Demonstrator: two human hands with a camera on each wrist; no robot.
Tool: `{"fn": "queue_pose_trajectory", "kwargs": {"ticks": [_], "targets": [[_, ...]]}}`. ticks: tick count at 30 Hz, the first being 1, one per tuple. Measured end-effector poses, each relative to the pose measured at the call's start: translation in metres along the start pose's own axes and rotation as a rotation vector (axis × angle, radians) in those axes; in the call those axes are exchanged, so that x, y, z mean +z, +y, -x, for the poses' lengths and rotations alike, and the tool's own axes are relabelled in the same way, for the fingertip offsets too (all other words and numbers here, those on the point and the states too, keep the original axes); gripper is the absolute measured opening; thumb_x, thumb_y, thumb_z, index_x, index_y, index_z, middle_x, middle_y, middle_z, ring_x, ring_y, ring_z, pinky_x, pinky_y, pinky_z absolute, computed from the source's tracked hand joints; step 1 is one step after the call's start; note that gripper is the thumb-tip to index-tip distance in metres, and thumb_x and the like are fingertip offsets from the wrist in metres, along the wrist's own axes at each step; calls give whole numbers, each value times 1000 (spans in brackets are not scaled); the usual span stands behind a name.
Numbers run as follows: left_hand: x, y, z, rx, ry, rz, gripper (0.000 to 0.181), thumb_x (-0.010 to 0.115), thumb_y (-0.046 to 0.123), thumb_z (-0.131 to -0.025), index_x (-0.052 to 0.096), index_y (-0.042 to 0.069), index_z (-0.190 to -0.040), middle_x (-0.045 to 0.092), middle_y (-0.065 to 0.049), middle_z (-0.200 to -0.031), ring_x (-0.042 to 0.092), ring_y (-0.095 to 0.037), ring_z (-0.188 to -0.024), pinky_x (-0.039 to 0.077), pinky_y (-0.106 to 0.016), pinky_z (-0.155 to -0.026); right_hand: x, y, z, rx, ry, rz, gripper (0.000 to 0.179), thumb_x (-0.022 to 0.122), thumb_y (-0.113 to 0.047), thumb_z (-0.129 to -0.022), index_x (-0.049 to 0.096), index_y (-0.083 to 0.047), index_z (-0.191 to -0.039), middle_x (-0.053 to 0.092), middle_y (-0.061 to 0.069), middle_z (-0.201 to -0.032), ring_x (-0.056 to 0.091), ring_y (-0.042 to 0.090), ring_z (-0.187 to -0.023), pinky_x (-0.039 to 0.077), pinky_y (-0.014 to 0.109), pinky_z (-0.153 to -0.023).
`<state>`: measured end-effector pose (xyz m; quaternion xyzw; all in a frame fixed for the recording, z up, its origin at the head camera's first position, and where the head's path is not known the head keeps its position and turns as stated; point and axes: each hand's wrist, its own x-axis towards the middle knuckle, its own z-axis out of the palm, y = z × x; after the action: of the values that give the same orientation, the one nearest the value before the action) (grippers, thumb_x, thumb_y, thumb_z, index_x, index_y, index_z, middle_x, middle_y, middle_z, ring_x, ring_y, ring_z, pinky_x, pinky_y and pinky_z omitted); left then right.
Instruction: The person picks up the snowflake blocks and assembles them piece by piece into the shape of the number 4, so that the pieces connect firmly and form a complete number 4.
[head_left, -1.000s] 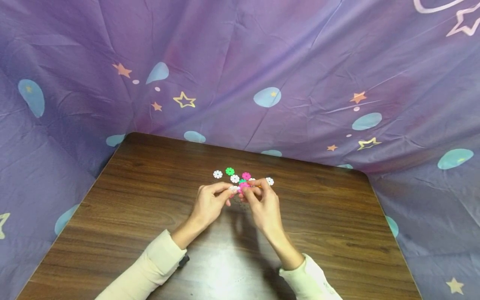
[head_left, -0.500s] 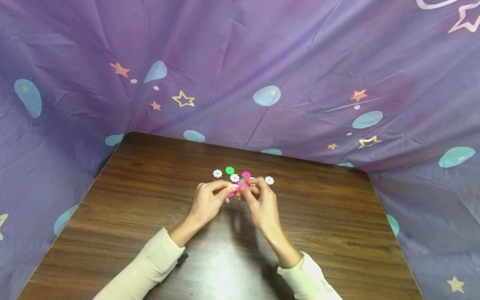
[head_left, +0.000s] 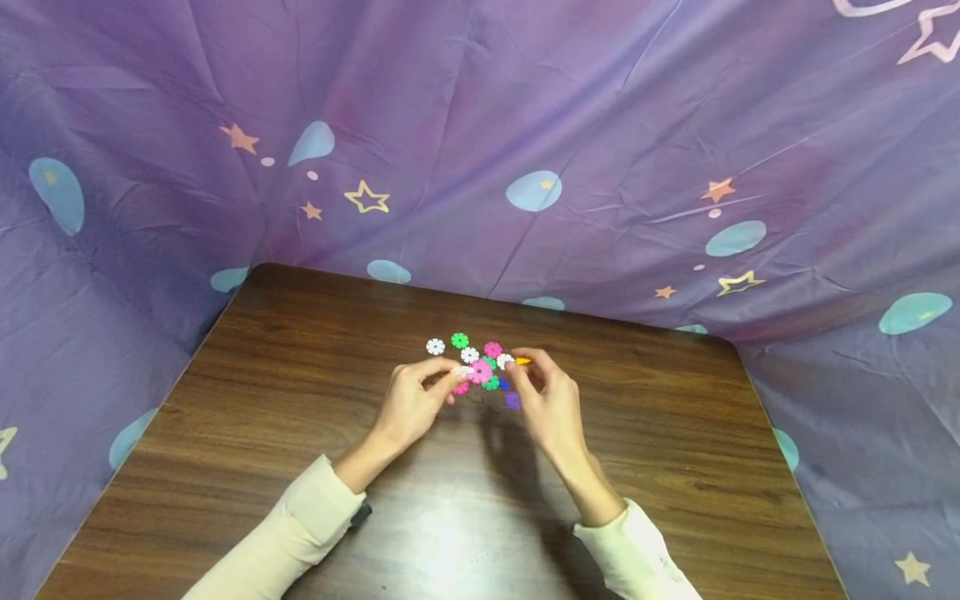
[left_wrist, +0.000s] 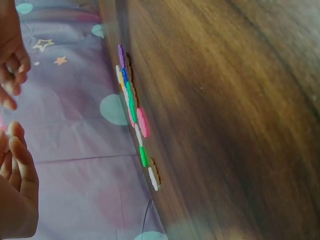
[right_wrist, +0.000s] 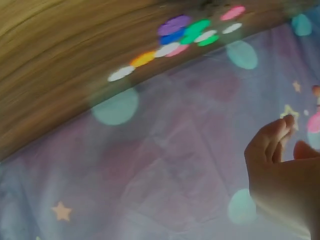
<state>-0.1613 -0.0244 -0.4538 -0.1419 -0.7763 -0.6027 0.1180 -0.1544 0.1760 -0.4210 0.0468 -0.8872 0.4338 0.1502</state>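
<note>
1. Apparently, the pink flower disc (head_left: 480,372) is raised above the surface (head_left: 322,408), edge to edge with a white flower disc (head_left: 462,371); they look slotted together, though the join is too small to confirm.
2. The left hand (head_left: 415,406) pinches the white one between thumb and fingers, the pink one projecting toward the other hand.
3. The right hand (head_left: 551,404) is apart from the pair, its fingers bent with a gap before the thumb, seemingly holding nothing. The orange disc (right_wrist: 144,59) glimpsed by its fingertips in the head view lies on the surface in the right wrist view.
4. The step in hand is probably joining discs by their rim slots; the next move likely calls for the right fingers to take another piece while the left steadies the pair.
5. Beyond lie loose discs, among them a green disc (head_left: 460,340), a blue disc (head_left: 504,385) and a purple disc (head_left: 512,401).
6. No brand, label or writing is readable; the purple curtain (head_left: 450,100) carries only printed shapes, including stars.
</note>
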Motion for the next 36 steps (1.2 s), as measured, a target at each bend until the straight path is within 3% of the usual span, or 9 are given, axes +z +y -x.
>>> {"fn": "queue_pose_trajectory", "kwargs": {"ticks": [8, 14, 23, 30, 36], "targets": [[-2, -1, 2, -5, -16, -14, 8, 74, 11, -94, 79, 8, -101, 76, -5, -77, 65, -9, -62, 49, -23, -51, -4, 28, -6, 16, -80, 123, 31, 75, -18, -95, 71, -8, -124, 77, 11, -104, 76, 26, -91, 61, 45, -86], [-4, -4, 3, -2, -8, -13, 10, 75, 9, -93, 79, 6, -101, 77, -6, -78, 69, -23, -61, 48, -22, -50, -3, 42, -10, 36, -105, 181, 38, 77, -17, -93, 68, -4, -127, 73, 18, -112, 75, 32, -98, 57, 51, -95], [-7, -6, 3, -13, -19, -14, 13, 74, 11, -94, 78, 6, -105, 77, -8, -80, 69, -27, -63, 49, -22, -49, 4, 58, -12, 62, -130, 220, 39, 76, -16, -93, 66, 0, -127, 72, 22, -113, 75, 34, -98, 57, 52, -95], [-8, -6, 2, -5, -20, -15, 11, 74, 10, -94, 78, 6, -103, 76, -7, -78, 65, -17, -60, 48, -23, -49, 10, 68, -11, 87, -155, 249, 38, 76, -15, -92, 67, 0, -126, 73, 20, -115, 73, 35, -101, 57, 51, -95], [-7, -8, 2, -2, -17, -9, 11, 74, 12, -94, 78, 6, -103, 75, -6, -77, 68, -31, -63, 49, -23, -50, 12, 73, -9, 106, -226, 308, 39, 78, -18, -91, 68, -2, -126, 72, 19, -114, 69, 34, -102, 56, 52, -94]]}}
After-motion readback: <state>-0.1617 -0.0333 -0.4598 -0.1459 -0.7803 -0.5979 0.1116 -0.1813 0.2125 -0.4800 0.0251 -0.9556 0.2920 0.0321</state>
